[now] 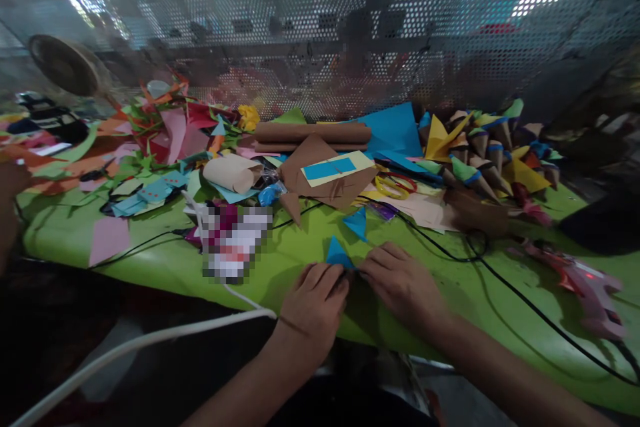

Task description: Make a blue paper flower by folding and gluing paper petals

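A small folded piece of blue paper (338, 253) stands out above my fingers at the near side of the table, with its point up. My left hand (316, 299) has curled fingers closed on the lower left part of the paper. From the other side, my right hand (404, 285) pinches at its lower right corner, thumb hidden. The lower edge of the paper is covered by my fingers. Just beyond my hands lies another blue paper triangle (356, 223), touched by neither hand. A brown paper cone (291, 207) rests farther back to the left.
A pink glue gun (580, 287) lies at the right, its black cord (525, 303) crossing the green tabletop (440, 257). Many paper cones (480, 147) and a brown roll (313, 135) line the back. A white cable (145, 347) hangs at the front left. Another person's arm (9, 213) shows far left.
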Available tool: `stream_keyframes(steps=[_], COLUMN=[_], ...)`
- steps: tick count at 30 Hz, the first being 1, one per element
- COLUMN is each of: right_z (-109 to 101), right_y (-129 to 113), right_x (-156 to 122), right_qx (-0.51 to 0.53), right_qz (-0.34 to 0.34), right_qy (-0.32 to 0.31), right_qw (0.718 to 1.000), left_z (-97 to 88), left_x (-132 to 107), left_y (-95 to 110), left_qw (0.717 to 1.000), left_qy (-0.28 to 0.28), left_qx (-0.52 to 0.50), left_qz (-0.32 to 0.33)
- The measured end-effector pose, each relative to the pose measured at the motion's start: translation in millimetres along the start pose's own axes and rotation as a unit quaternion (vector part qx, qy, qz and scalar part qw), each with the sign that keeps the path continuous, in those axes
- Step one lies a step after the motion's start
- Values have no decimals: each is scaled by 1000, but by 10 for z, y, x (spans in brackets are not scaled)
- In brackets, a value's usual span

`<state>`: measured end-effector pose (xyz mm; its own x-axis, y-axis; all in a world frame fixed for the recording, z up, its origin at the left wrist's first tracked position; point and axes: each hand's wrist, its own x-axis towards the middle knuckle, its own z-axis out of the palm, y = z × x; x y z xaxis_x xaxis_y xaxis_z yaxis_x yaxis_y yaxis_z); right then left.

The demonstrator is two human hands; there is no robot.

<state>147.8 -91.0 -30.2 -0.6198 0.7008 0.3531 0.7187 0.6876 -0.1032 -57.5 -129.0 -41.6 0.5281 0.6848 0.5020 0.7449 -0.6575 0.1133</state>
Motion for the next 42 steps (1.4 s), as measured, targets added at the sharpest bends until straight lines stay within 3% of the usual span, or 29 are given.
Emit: stream_keyframes(steps=[4, 11, 15, 19, 23, 31, 38, 42], right_z=[-9, -43, -64, -74, -88, -42, -14, -14], right_y=[-14, -5, 24, 58, 44, -7, -34, -36], right_x=[-13, -24, -20, -51, -91, -68, -68, -31], right_qx=[-33, -75, -50, -12, 7, -43, -72, -66], right_qz=[-17, -51, -8, 33, 23, -7, -2, 8], right_qy=[-3, -5, -10, 30, 62, 3, -11, -9], right_qw=[999, 996, 999, 999, 998, 999, 997, 998], left_z=[-19, 24, 56, 60, 28, 22, -55, -49], left_x=[53, 143, 157, 177, 206, 227, 57, 27], left_y=[-13, -53, -64, -85, -93, -111, -129, -116], left_qw=[998, 996, 996, 996, 994, 991, 996, 995], left_qy=[-63, -80, -77, -85, -101, -122, -84, -93], left_qx=[3, 26, 29, 21, 13, -5, -5, 7], left_qz=[-7, -19, -30, -33, -41, -54, -42, -23])
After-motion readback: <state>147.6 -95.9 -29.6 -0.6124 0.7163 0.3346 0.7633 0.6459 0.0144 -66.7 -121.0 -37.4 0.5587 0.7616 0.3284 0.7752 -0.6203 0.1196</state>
